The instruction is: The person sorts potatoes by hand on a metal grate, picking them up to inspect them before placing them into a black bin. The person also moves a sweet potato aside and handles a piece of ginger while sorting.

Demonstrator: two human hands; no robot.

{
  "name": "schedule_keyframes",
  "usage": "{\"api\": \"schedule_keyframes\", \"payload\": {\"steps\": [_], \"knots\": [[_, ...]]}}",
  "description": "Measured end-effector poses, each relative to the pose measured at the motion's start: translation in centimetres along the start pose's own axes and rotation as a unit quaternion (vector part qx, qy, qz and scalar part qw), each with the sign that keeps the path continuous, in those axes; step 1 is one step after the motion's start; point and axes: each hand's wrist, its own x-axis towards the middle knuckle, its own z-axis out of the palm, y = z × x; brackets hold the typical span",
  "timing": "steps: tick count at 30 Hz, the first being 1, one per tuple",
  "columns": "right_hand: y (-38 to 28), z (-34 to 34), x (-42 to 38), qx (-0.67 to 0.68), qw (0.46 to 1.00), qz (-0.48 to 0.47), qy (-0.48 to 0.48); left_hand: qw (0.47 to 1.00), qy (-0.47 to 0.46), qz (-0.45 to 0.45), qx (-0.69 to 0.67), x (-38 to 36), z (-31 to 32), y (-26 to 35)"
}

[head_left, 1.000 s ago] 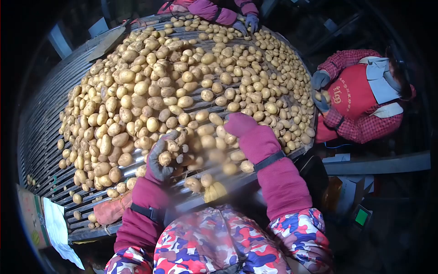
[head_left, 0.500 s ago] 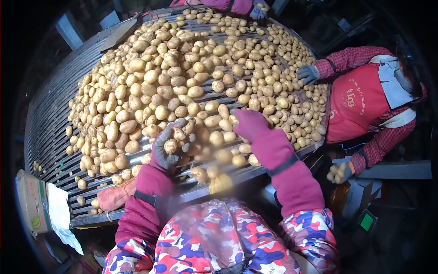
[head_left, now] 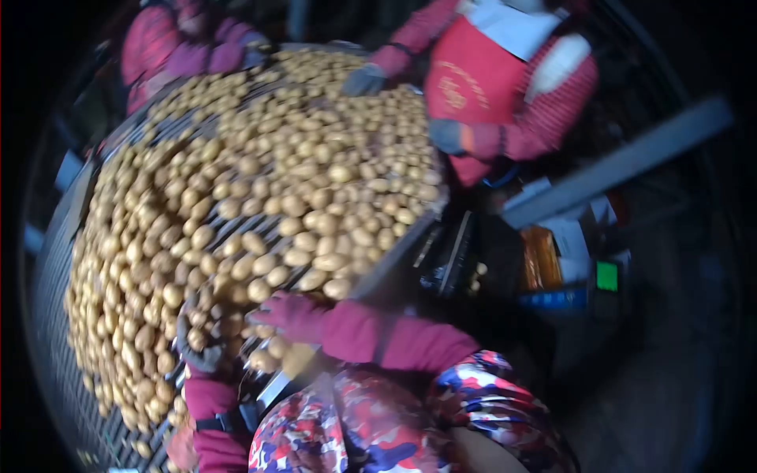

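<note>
My left hand (head_left: pixel 197 340), in a dark grey glove, is at the near edge of the potato pile with its fingers curled round several potatoes (head_left: pixel 199 317). To its right is my right hand (head_left: pixel 285 314), in a purple-pink covering, reaching leftward just above loose potatoes (head_left: pixel 264 361). Motion blur hides whether its fingers grip anything. The heaped potatoes (head_left: pixel 162 236) cover most of the slatted grading table (head_left: pixel 59 299), with dark slats showing between them.
Across the table on the right, a co-worker in a red apron (head_left: pixel 473 87) rests a gloved hand (head_left: pixel 364 80) by the potatoes. Another person (head_left: pixel 169 51) stands at the far left. A metal beam (head_left: pixel 623 162), boxes (head_left: pixel 564 236) and a green-lit screen (head_left: pixel 606 277) are at right.
The camera view has turned to the right, so the table and people appear shifted left. My right hand is closer to my left. The co-worker's lower hand no longer shows potatoes.
</note>
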Motion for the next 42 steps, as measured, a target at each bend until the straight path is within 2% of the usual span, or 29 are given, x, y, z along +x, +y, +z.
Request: {"api": "schedule_keyframes", "payload": {"steps": [2,4,5,7,8,9,10,11,12,13,15,16,17,18,20,21,22,23,27,29,31,33,35,36,37,39,40,41,42], "knots": [[0.6,-0.2,0.2,0.122,0.991,0.038,0.026,0.999,-0.043,-0.018,-0.005,0.6,-3.6,0.7],[0.4,-1.9,-0.7,0.323,0.937,0.087,0.099,0.999,-0.038,-0.033,0.0,0.9,-5.4,1.4],[0.5,-2.0,-0.9,0.456,0.869,0.161,0.106,0.999,-0.031,-0.033,0.007,1.1,-6.0,1.7],[1.1,-0.9,-2.1,0.645,0.711,0.044,0.275,0.998,-0.041,-0.035,0.022,1.2,-7.1,2.1],[0.7,-3.9,-5.0,0.708,0.656,0.132,0.225,0.998,-0.05,-0.041,0.014,1.3,-7.3,2.3],[1.0,-5.3,-7.7,0.744,0.611,0.135,0.233,0.997,-0.057,-0.047,0.006,1.3,-7.4,2.5],[2.0,-5.8,-10.7,0.722,0.615,0.116,0.294,0.998,-0.041,-0.055,0.001,1.2,-6.9,2.6],[1.6,-8.6,-14.8,0.702,0.604,0.225,0.301,0.998,-0.034,-0.049,0.015,1.3,-7.5,2.9],[3.1,-8.2,-19.1,0.726,0.549,0.233,0.343,0.998,-0.026,-0.049,0.022,1.4,-7.5,3.0],[3.9,-7.0,-22.2,0.671,0.514,0.188,0.5,0.998,-0.018,-0.047,0.029,1.4,-7.4,3.0],[5.3,-5.2,-32.9,0.485,0.513,0.389,0.591,0.998,-0.005,-0.046,0.04,1.6,-7.2,3.0],[7.0,-4.0,-39.8,0.63,0.513,0.194,0.55,0.998,0.003,-0.042,0.047,1.7,-7.2,3.2],[13.1,2.7,-51.3,0.778,0.428,0.128,0.443,0.998,0.01,-0.04,0.055,1.8,-6.9,3.2],[8.9,0.7,-51.8,0.669,0.362,0.214,0.613,0.995,-0.04,-0.055,0.07,2.0,-6.6,3.0],[6.3,1.7,-55.0,0.6,0.295,0.273,0.692,0.993,-0.017,-0.077,0.083,2.5,-5.9,3.4],[5.7,2.4,-56.0,0.592,0.279,0.281,0.702,0.992,0.008,-0.093,0.091,2.9,-5.8,3.7],[4.9,3.3,-56.6,0.581,0.264,0.29,0.714,0.982,-0.061,-0.075,0.165,3.7,-6.4,3.9],[4.3,4.1,-56.9,0.576,0.253,0.297,0.718,0.953,-0.058,-0.038,0.294,3.7,-3.7,2.4],[4.1,7.8,-55.0,0.562,0.257,0.342,0.708,0.948,-0.166,-0.144,0.23,7.1,5.1,-3.4],[4.5,9.3,-52.6,0.558,0.273,0.385,0.683,0.941,-0.156,-0.221,0.206,8.4,7.7,-7.7],[4.5,10.8,-49.2,0.557,0.288,0.438,0.645,0.893,-0.232,-0.246,0.298,8.6,10.0,-13.7],[4.3,12.3,-46.3,0.557,0.303,0.489,0.599,0.769,-0.38,-0.206,0.471,6.1,15.0,-20.1],[4.1,14.2,-44.3,0.562,0.314,0.527,0.555,0.749,-0.4,-0.329,0.412,2.0,18.7,-25.8],[3.7,14.4,-43.5,0.563,0.315,0.54,0.541,0.73,-0.335,-0.51,0.307,1.1,19.4,-29.1],[3.4,15.4,-43.2,0.564,0.316,0.55,0.529,0.674,-0.252,-0.668,0.188,0.7,18.0,-32.8],[2.4,16.2,-43.1,0.564,0.309,0.568,0.513,0.63,-0.043,-0.713,0.305,-1.2,-5.4,-48.0],[1.7,16.4,-43.2,0.564,0.305,0.575,0.508,0.599,-0.25,-0.702,0.294,-2.8,1.0,-45.9],[1.3,17.2,-43.4,0.563,0.3,0.582,0.503,0.573,-0.46,-0.621,0.272,-4.5,8.6,-43.4],[0.7,17.6,-43.5,0.562,0.297,0.587,0.502,0.568,-0.6,-0.518,0.222,-6.2,16.9,-40.6]]}}
